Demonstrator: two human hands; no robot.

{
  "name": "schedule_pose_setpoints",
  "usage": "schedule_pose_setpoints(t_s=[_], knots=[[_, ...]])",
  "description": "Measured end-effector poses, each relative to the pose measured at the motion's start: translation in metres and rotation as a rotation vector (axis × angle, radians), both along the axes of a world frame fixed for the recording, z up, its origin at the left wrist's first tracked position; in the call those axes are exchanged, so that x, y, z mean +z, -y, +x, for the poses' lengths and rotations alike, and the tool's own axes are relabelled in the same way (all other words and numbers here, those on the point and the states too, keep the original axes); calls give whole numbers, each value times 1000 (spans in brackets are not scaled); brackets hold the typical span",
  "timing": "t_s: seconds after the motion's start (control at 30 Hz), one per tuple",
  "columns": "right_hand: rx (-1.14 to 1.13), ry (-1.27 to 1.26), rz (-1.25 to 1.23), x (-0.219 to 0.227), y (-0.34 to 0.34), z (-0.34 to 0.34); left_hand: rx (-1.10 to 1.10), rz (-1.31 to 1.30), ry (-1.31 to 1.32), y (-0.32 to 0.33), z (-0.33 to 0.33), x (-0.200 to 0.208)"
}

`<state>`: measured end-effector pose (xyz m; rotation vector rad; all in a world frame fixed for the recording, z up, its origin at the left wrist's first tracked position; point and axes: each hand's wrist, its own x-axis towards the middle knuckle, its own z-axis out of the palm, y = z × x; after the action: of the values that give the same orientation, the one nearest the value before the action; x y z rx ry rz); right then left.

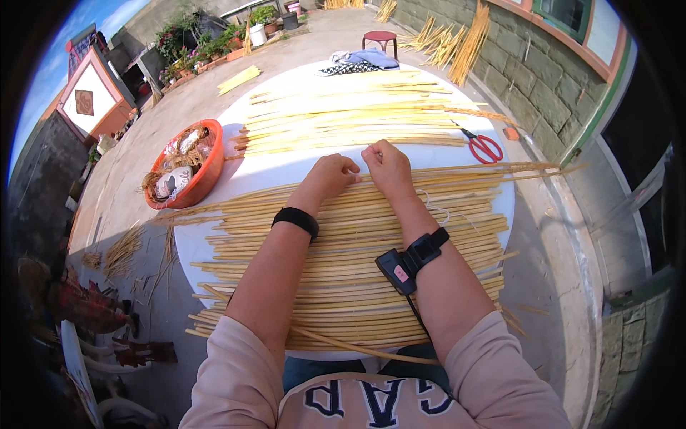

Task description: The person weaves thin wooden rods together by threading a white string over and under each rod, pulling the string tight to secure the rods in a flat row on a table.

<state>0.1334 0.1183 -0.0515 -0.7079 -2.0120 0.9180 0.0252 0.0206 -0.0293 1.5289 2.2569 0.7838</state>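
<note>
A mat of yellow plant stalks [343,286], laid side by side, covers the near part of the white round table [207,179]. Over its far edge, my left hand [332,176] has its fingers curled in toward my right hand [388,169]. The right one is closed in a pinch just beside it. Whatever either hand grips is too small to make out. White string [446,212] lies loosely on the stalks beside my right forearm. Beyond both hands, more loose stalks [343,114] lie spread in rows. Red-handled scissors [486,149] rest at the table's right side.
An orange basin [212,168] with bags and brown fibre stands at the table's left. Folded cloths [364,61] lie at the far edge, with a red stool [380,39] behind. Stalk bundles [471,46] lean on the stone wall. A white chair [75,365] stands lower left.
</note>
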Motion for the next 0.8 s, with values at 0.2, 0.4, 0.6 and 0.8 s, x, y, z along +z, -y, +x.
schedule_pose_setpoints(t_s=[0.2, 0.4, 0.6, 0.8], knots=[[20, 3, -65, 2, 1, 1, 55, 64, -13, -1, 4, -11], [15, 29, -55, 5, 1, 3, 112, 213, -73, 3, 9, -22], [37, 10, -69, 3, 0, 2, 142, 260, -198, 4, 12, -20], [10, -42, -70, 5, 2, 2, 146, 290, -224, 5, 14, -20]])
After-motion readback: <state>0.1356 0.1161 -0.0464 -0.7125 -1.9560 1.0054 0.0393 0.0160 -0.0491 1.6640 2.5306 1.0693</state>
